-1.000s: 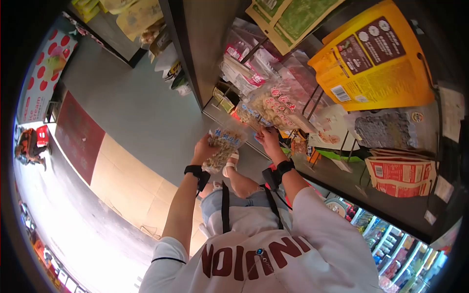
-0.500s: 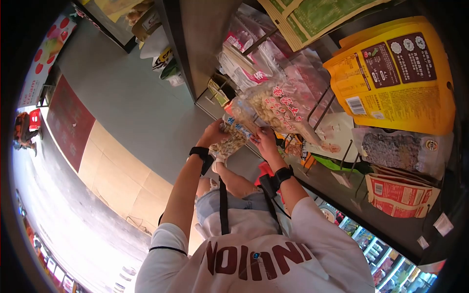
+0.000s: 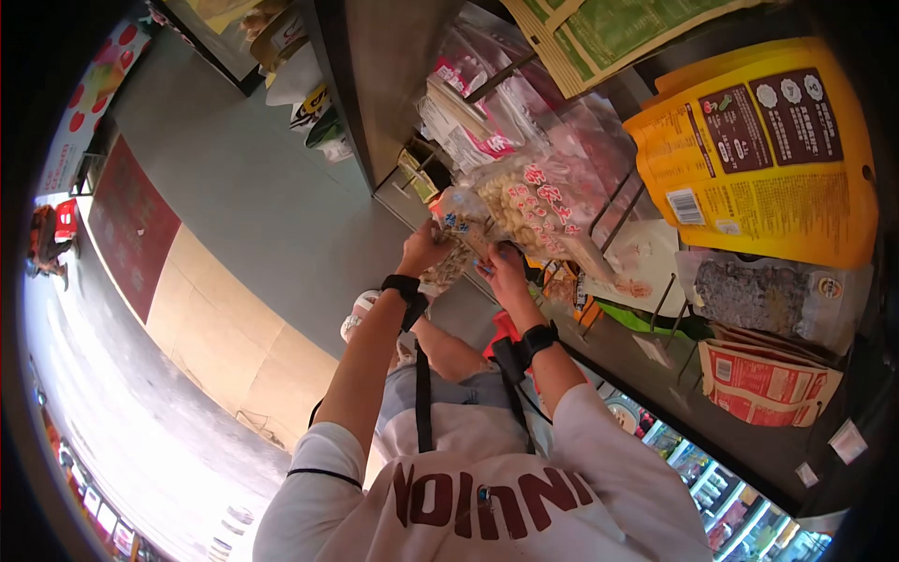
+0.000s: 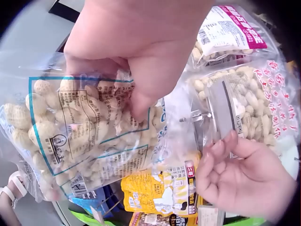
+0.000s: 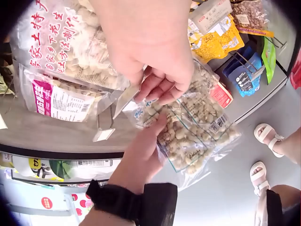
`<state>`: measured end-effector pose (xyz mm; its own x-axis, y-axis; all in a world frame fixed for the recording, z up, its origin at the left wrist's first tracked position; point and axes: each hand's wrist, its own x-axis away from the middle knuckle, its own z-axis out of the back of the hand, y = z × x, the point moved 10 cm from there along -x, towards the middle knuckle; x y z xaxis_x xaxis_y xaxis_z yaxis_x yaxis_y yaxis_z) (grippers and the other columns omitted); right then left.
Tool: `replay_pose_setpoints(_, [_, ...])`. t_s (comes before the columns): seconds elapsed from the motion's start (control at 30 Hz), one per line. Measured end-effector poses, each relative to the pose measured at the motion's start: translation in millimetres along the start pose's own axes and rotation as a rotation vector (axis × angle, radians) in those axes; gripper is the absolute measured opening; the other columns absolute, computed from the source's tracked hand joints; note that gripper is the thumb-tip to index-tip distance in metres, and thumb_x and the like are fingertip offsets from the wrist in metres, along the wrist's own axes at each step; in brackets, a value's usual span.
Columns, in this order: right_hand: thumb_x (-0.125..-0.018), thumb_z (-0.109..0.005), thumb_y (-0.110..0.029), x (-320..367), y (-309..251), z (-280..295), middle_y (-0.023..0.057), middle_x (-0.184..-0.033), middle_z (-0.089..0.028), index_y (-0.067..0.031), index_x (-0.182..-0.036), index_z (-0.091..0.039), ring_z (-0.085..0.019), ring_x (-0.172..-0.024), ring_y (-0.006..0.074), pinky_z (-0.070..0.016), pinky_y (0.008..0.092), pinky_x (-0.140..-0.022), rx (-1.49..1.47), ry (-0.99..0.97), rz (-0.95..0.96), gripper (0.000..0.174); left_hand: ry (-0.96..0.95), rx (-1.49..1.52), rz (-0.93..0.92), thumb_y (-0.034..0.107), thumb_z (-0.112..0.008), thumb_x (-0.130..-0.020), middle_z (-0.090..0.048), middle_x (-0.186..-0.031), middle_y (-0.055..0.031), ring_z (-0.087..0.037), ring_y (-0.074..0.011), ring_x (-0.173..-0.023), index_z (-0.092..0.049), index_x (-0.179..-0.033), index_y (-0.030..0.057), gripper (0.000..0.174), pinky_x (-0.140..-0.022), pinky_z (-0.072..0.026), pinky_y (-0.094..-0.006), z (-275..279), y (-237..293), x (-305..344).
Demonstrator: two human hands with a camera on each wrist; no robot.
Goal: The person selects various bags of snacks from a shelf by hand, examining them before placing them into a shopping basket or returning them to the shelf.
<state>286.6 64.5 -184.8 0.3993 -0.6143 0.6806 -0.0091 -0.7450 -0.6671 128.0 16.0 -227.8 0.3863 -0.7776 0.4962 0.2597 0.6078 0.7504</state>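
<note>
My left hand (image 3: 426, 247) grips a clear bag of unshelled peanuts (image 4: 77, 132) with blue printing, thumb on its front near the top. The bag's top reaches a metal display hook (image 4: 197, 116) in the left wrist view. My right hand (image 3: 508, 274) pinches the price tag holder (image 4: 221, 110) at the hook's front end, fingers curled. Beside it hangs a peanut bag with red lettering (image 3: 534, 208), close above my right fingers in the head view. In the right wrist view, my left hand (image 5: 146, 153) is under the right, with the peanut bag hanging outward.
Other goods hang on the rack: a yellow pouch (image 3: 749, 155), a dark vacuum pack (image 3: 763, 295), red packets (image 3: 773, 379) and a pink-labelled bag (image 5: 56, 101). Hook prongs (image 3: 613, 220) stick out from the rack. A grey floor (image 3: 253, 197) lies left, and a person (image 3: 47, 242) is far off.
My left hand has carried the peanut bag up and right to the hook beside my right hand. The right hand stays at the tag holder. The head view has shifted slightly.
</note>
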Motion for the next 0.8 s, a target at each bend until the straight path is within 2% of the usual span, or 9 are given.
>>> replay_pose_setpoints(0.27, [-0.08,-0.054,-0.025,2.4,1.9,-1.0,0.0019,-0.07,-0.05,-0.0084,-0.087,-0.042,-0.053,-0.067,0.0136,-0.0447,0.0295,-0.065,0.025,0.051,0.019,0.022,0.149,0.036,-0.071,0.04,-0.057,-0.07,-0.058,-0.08,-0.016,-0.055,-0.0345,-0.076,-0.035,-0.11,0.0074,0.056,-0.062,-0.0427,-0.0403,-13.1,15.0,-47.4])
replay_pose_setpoints(0.33, [-0.08,-0.054,-0.025,1.1,2.0,0.4,0.0022,-0.071,-0.05,-0.0084,-0.088,-0.042,-0.053,-0.067,0.0136,-0.0449,0.0297,-0.065,0.024,0.065,0.019,0.022,0.66,-0.647,0.048,0.042,-0.052,-0.073,-0.057,-0.082,-0.0167,-0.055,-0.0353,-0.078,-0.03,-0.118,0.0075,0.062,-0.064,-0.0428,-0.0418,32.4,39.5,-19.2])
replay_pose_setpoints(0.37, [-0.08,-0.054,-0.025,1.7,2.3,1.6,0.0026,-0.071,-0.05,-0.0084,-0.089,-0.042,-0.053,-0.068,0.0137,-0.0449,0.0297,-0.065,0.032,0.069,0.025,0.022,0.655,-0.644,0.049,0.042,-0.052,-0.073,-0.057,-0.082,-0.0167,-0.055,-0.0353,-0.078,-0.03,-0.118,0.0075,0.062,-0.064,-0.0428,-0.0418,32.8,39.9,-20.5])
replay_pose_setpoints(0.43, [-0.08,-0.054,-0.024,3.1,1.3,4.4,0.003,-0.071,-0.05,-0.0084,-0.09,-0.042,-0.054,-0.068,0.0139,-0.045,0.0298,-0.065,0.036,0.078,0.03,0.022,0.29,-0.407,0.317,0.045,-0.05,-0.074,-0.056,-0.091,-0.0172,-0.048,-0.0252,-0.099,-0.016,-0.129,0.0099,0.073,-0.076,-0.0414,-0.0415,19.2,1.4,-41.4])
replay_pose_setpoints(0.5, [-0.081,-0.052,-0.025,2.3,5.3,2.6,0.0044,-0.082,-0.049,-0.0106,-0.092,-0.04,-0.051,-0.078,0.0171,-0.0424,0.0326,-0.072,0.04,0.053,0.01,0.022,-0.044,-0.149,0.223,0.043,-0.048,-0.076,-0.052,-0.101,-0.0195,-0.04,-0.0208,-0.11,-0.017,-0.129,0.0089,0.07,-0.078,-0.0404,-0.0436,-56.0,-58.2,-80.8])
replay_pose_setpoints(0.57, [-0.081,-0.052,-0.025,0.7,7.3,1.3,0.004,-0.082,-0.049,-0.0107,-0.093,-0.04,-0.051,-0.078,0.0166,-0.0426,0.0325,-0.071,0.029,0.047,0.013,0.022,-0.328,-0.064,-0.379,0.024,-0.054,-0.075,-0.051,-0.105,-0.0191,-0.038,-0.0225,-0.112,-0.018,-0.129,0.0087,0.067,-0.085,-0.0372,-0.0385,-132.4,-49.3,-96.7])
replay_pose_setpoints(0.63, [-0.081,-0.052,-0.025,1.3,7.7,2.7,0.0037,-0.082,-0.049,-0.0108,-0.093,-0.04,-0.051,-0.078,0.0161,-0.0429,0.0324,-0.071,0.026,0.044,0.015,0.022,-0.281,0.165,-0.296,0.022,-0.059,-0.072,-0.052,-0.104,-0.0216,-0.052,-0.0302,-0.094,-0.02,-0.125,0.0008,0.069,-0.08,-0.04,-0.0365,-59.6,34.4,-29.6])
replay_pose_setpoints(0.7, [-0.081,-0.052,-0.025,1.4,4.0,0.4,0.0024,-0.081,-0.049,-0.0109,-0.094,-0.04,-0.051,-0.077,0.0148,-0.0433,0.0323,-0.07,0.075,0.021,0.028,0.022,-0.415,0.473,-0.238,-0.01,-0.058,-0.057,-0.033,-0.127,-0.0117,-0.028,-0.0196,-0.119,-0.013,-0.131,0.009,0.088,-0.097,-0.0212,-0.0284,-68.5,43.4,-22.3])
replay_pose_setpoints(0.8, [-0.081,-0.052,-0.026,0.0,4.9,-0.8,0.0013,-0.08,-0.05,-0.0114,-0.094,-0.041,-0.051,-0.075,0.0138,-0.0436,0.0323,-0.069,0.068,0.014,0.022,0.022,-0.419,0.601,-0.339,-0.005,-0.061,-0.059,-0.024,-0.131,-0.0115,-0.027,-0.0191,-0.119,-0.013,-0.13,0.0064,0.087,-0.096,-0.023,-0.0284,-82.2,35.6,-33.1])
